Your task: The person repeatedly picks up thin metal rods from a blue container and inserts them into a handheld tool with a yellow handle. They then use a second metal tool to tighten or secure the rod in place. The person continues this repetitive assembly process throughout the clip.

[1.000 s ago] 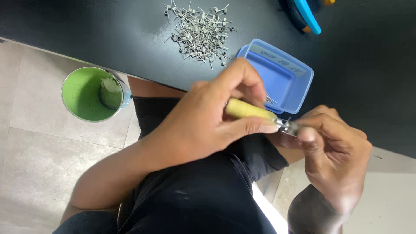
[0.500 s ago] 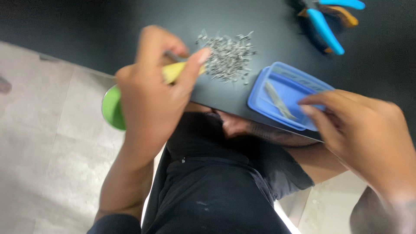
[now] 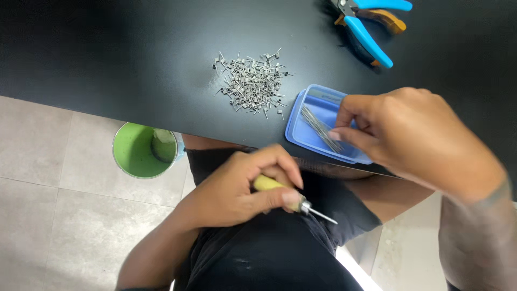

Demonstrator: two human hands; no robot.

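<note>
Hidden and cut-off parts around the two hands

The left hand covers most of the yellow tool handle. The right hand hides the blue tray's far side; its fingertip contact with the wires is unclear. The pliers are cropped above.

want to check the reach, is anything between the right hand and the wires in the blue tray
Nothing visible. The right hand is already over the blue tray, fingertips at the thin wires lying inside. The left hand holds the yellow-handled tool clear of the tray, below the table edge.
</note>
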